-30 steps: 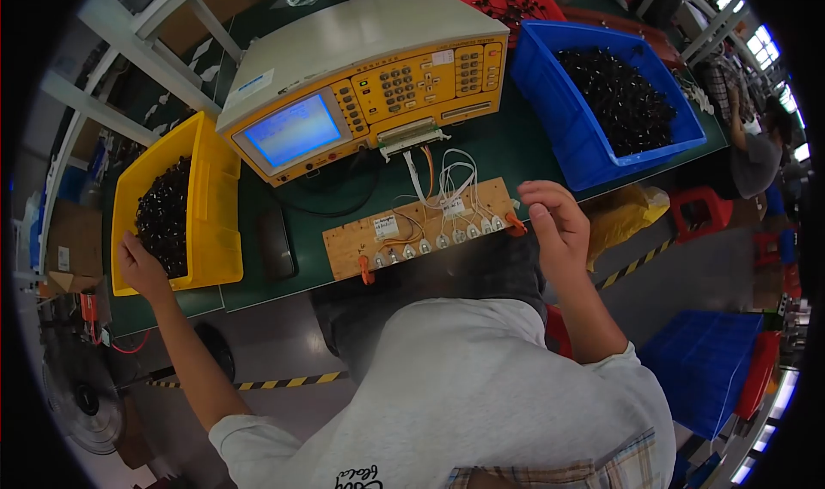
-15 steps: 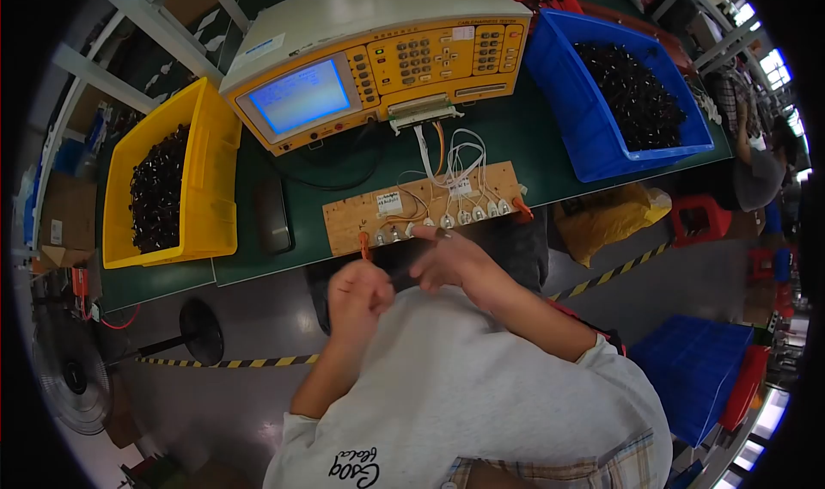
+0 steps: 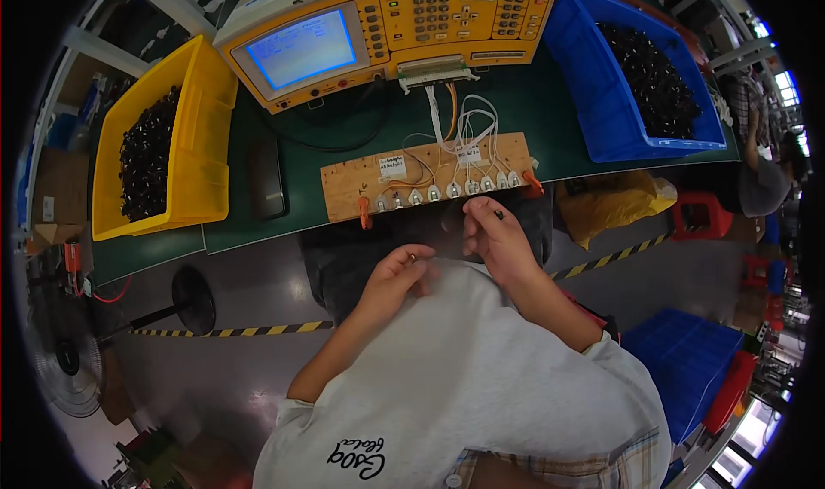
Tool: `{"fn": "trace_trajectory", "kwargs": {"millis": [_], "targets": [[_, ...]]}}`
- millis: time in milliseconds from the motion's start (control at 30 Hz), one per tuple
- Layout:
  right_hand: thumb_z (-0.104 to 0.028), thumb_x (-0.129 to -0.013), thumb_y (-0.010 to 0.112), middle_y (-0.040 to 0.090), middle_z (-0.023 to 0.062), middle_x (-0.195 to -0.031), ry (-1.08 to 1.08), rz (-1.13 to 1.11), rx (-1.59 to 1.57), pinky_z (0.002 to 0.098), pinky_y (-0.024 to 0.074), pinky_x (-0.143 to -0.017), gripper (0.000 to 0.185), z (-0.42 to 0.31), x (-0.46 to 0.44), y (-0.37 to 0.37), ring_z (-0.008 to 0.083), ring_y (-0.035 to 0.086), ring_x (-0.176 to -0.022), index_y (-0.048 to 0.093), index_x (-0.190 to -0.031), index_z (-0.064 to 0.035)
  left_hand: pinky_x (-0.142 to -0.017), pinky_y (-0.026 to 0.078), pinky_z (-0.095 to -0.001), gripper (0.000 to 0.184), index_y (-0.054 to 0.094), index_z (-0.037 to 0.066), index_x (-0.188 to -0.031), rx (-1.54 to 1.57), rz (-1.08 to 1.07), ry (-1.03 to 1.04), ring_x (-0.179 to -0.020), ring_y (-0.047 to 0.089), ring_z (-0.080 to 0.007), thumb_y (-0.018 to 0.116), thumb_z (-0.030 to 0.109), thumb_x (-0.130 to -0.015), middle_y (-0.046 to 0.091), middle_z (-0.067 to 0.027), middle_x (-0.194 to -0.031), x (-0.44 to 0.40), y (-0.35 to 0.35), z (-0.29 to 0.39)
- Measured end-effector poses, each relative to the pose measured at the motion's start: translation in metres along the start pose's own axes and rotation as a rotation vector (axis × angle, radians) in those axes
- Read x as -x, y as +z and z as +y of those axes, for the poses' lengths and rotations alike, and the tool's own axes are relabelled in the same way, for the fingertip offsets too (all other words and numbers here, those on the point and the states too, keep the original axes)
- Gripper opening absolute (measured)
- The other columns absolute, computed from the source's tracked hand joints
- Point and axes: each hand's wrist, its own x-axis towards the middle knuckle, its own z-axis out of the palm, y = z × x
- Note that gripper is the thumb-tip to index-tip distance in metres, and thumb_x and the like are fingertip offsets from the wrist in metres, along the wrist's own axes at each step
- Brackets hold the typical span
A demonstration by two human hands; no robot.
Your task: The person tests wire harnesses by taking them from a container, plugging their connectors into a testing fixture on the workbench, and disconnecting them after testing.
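Note:
My left hand is in front of my shirt, its thumb and fingers pinched on a tiny dark part. To the right and higher, my right hand is closed, with a small black piece showing at its fingers, just below the row of sockets. The wooden board carries white sockets with wires and has an orange clamp at its left end and another at its right. White and orange wires run from the board up to the yellow tester, whose screen is lit.
A yellow bin of dark parts stands at the left, with a phone beside it. At the right is a blue bin of dark parts. A yellow bag and a red stool are below it; another person sits beyond.
My left hand left the yellow bin and came in front of my shirt. My right hand moved from beside the board's right end to below its sockets. The view has shifted.

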Motion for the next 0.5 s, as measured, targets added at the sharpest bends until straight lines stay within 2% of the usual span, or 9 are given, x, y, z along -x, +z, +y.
{"fn": "trace_trajectory", "kwargs": {"millis": [67, 167, 300, 367, 500], "targets": [[-0.026, -0.095, 0.062, 0.054, 0.0011, -0.074, 0.015, 0.000, -0.004, 0.0265, 0.0448, -0.055, 0.020, 0.006, -0.001, -0.002, 0.0125, 0.052, -0.058, 0.057, -0.099, -0.0072, -0.067, 0.049, -0.0258, 0.024, 0.055, 0.005, -0.120, 0.058, 0.014, 0.049, -0.069, 0.057, -0.0138, 0.053, 0.015, -0.098, 0.064, -0.0069, -0.092, -0.004, -0.003, -0.003], [-0.027, -0.095, 0.062, 0.055, 0.0012, -0.077, 0.016, -0.016, 0.059, 0.0261, 0.0466, -0.057, 0.019, 0.012, -0.003, -0.005, 0.0119, 0.053, -0.061, 0.058, -0.099, -0.0088, -0.065, 0.048, -0.0255, 0.023, 0.055, 0.006, -0.119, 0.057, 0.140, 0.034, -0.068, 0.057, -0.0137, 0.054, 0.018, -0.099, 0.064, -0.0060, -0.088, -0.012, -0.006, 0.005], [-0.025, -0.096, 0.061, 0.057, 0.0009, -0.081, 0.062, -0.007, 0.012, 0.0261, 0.0499, -0.061, 0.015, 0.002, -0.008, -0.012, 0.0118, 0.057, -0.066, 0.057, -0.100, -0.0111, -0.063, 0.046, -0.0245, 0.025, 0.057, 0.005, -0.119, 0.184, 0.192, -0.027, -0.068, 0.055, -0.0109, 0.056, 0.018, -0.098, 0.061, -0.0021, -0.082, -0.020, -0.007, 0.006], [-0.024, -0.096, 0.060, 0.058, 0.0009, -0.082, 0.105, -0.043, -0.049, 0.0262, 0.0508, -0.061, 0.014, -0.002, -0.012, -0.018, 0.0118, 0.058, -0.067, 0.056, -0.100, -0.0117, -0.063, 0.046, -0.0253, 0.025, 0.058, 0.005, -0.119, 0.166, 0.100, -0.011, -0.067, 0.055, -0.0114, 0.056, 0.019, -0.098, 0.058, -0.0007, -0.079, -0.026, -0.013, -0.002], [-0.021, -0.097, 0.059, 0.060, 0.0019, -0.086, 0.082, -0.078, -0.081, 0.0275, 0.0523, -0.063, 0.012, -0.005, -0.017, -0.028, 0.0126, 0.060, -0.071, 0.055, -0.102, -0.0113, -0.064, 0.047, -0.0273, 0.028, 0.054, 0.006, -0.123, 0.140, 0.122, -0.048, -0.066, 0.055, -0.0144, 0.054, 0.018, -0.099, 0.055, -0.0019, -0.079, -0.026, -0.014, 0.000]]}}
